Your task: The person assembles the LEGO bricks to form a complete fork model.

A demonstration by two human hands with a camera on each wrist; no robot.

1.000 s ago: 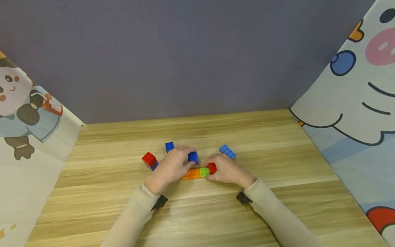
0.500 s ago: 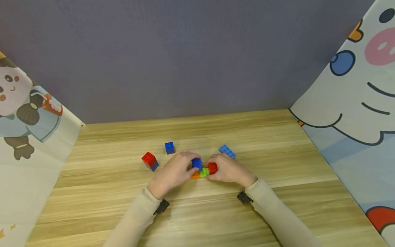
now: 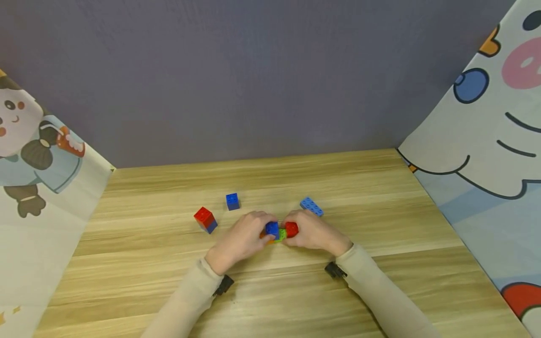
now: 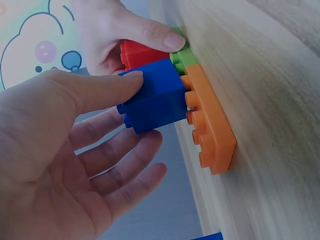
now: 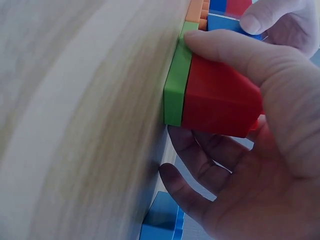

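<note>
My left hand (image 3: pixel 241 239) pinches a dark blue toy building block (image 4: pixel 157 95) between thumb and fingers. That block stands over the studs of a flat orange block (image 4: pixel 215 130), at its end toward the green one; whether it is pressed fully down I cannot tell. My right hand (image 3: pixel 316 232) grips a red block (image 5: pixel 220 95) sitting on a flat green block (image 5: pixel 176 85), its thumb reaching to the green edge. Green and orange lie end to end on the table. From the head view, the left hand covers most of the orange block.
A red block on a blue one forms a small stack (image 3: pixel 205 219) to the left on the wooden table (image 3: pixel 127 263). Behind the left hand stands a small blue block (image 3: pixel 232 202). A lighter blue long block (image 3: pixel 312 206) lies beyond the right hand. A grey panel (image 3: pixel 253 84) rises behind.
My left hand has carried the dark blue block right and toward me, from behind the row onto the orange block beside the green one. The right hand has stayed nearly still on the red block.
</note>
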